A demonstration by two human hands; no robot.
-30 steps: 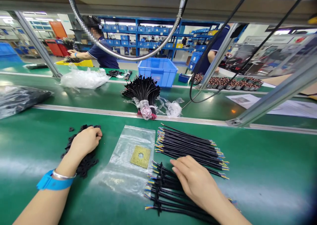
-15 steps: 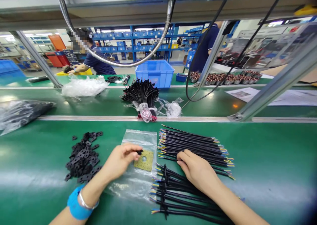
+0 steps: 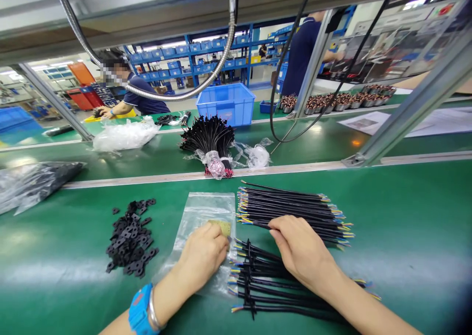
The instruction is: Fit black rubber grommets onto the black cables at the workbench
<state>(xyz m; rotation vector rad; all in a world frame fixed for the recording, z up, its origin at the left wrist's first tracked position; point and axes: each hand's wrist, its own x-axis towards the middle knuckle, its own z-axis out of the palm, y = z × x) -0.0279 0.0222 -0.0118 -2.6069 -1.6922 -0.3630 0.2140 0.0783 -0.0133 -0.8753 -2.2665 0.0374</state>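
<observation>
My left hand (image 3: 204, 254) is closed over a yellow sponge (image 3: 222, 227) on a clear plastic bag (image 3: 201, 202). Half a second ago its fingertips pinched a small black rubber piece, which the fingers now hide. My right hand (image 3: 300, 241) pinches a black cable (image 3: 261, 224) near its left end, at the lower side of a row of black cables (image 3: 291, 205) with bare coloured wire ends. Below lie more cables (image 3: 283, 287), with black pieces (image 3: 249, 276) fitted near their left ends. A pile of loose black rubber pieces (image 3: 131, 241) lies left of my left hand.
A bundle of black wires (image 3: 208, 138) in plastic wrap stands beyond the metal edge strip. Behind it are a blue bin (image 3: 225, 104) and a crumpled plastic bag (image 3: 125, 133). A metal post (image 3: 413, 92) slants at right. Two co-workers stand farther back.
My left hand has moved right and down onto the sponge, covering most of it. My right hand now lifts one cable's end slightly from the row. The view has tilted.
</observation>
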